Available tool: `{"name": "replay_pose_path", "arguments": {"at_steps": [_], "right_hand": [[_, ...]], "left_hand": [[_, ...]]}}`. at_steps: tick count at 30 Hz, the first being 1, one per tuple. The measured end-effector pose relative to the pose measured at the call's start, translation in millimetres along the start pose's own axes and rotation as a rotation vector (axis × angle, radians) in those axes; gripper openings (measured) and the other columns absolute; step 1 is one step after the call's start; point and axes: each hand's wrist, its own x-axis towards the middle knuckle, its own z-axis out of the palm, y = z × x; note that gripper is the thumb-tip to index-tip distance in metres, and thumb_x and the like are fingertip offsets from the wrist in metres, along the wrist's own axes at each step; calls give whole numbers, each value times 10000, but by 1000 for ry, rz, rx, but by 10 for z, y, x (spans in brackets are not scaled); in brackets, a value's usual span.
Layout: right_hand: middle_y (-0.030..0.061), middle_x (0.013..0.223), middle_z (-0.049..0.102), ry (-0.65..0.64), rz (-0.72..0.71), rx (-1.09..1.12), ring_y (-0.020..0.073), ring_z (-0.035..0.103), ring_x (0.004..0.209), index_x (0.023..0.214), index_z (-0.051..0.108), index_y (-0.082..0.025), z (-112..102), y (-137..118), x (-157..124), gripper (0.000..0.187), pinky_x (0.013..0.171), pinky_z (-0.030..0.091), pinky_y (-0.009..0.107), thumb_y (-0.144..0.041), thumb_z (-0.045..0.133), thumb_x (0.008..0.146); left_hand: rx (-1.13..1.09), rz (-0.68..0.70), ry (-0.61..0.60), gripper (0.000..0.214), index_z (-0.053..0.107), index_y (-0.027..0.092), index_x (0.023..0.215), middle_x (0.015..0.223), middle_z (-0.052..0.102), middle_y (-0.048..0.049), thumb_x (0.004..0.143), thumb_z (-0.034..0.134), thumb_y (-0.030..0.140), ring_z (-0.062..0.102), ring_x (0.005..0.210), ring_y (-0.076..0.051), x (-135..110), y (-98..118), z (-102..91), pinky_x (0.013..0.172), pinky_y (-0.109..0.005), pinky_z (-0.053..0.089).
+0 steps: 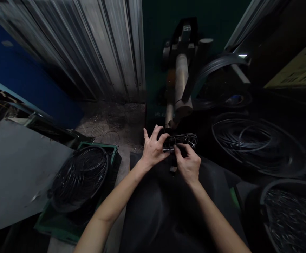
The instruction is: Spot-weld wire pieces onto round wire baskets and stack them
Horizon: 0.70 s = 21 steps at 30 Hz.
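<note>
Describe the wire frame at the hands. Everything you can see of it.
The wire frame is a narrow, openwork piece of thin, dark grey wire, metal by its look, with bright glints. Long wires run along it, joined by cross pieces, and its right end looks rounded. It lies roughly crosswise in view, just below the machine's rods. The left hand spreads over its left end, hiding that part; the right hand's fingertips meet its near edge. Finer joints are too dark to tell.

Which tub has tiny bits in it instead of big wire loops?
The bottom-right tub, heaped with small shiny pieces; the left tub and upper-right tub hold wire loops.
</note>
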Motion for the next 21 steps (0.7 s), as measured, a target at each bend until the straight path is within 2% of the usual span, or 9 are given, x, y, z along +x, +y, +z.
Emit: {"name": "replay_pose_path", "arguments": {"at_steps": [7, 21], "right_hand": [[44, 806, 674, 48, -68, -28, 162, 621, 716, 872, 650, -171, 71, 89, 79, 246, 706, 483, 279, -398, 554, 869], [59, 832, 664, 44, -58, -42, 173, 615, 739, 886, 640, -174, 110, 89, 163, 280, 731, 486, 302, -428, 521, 884]], "left_hand": [[-10, 16, 49, 522, 482, 198, 1161, 1381, 414, -161, 687, 689, 274, 311, 1377, -323, 65, -48, 102, 1106, -664, 100], [0, 5, 45, 530, 498, 210, 1166, 1387, 426, -147, 685, 695, 314, 315, 1380, -311, 164, -119, 154, 1123, -643, 79]]}}
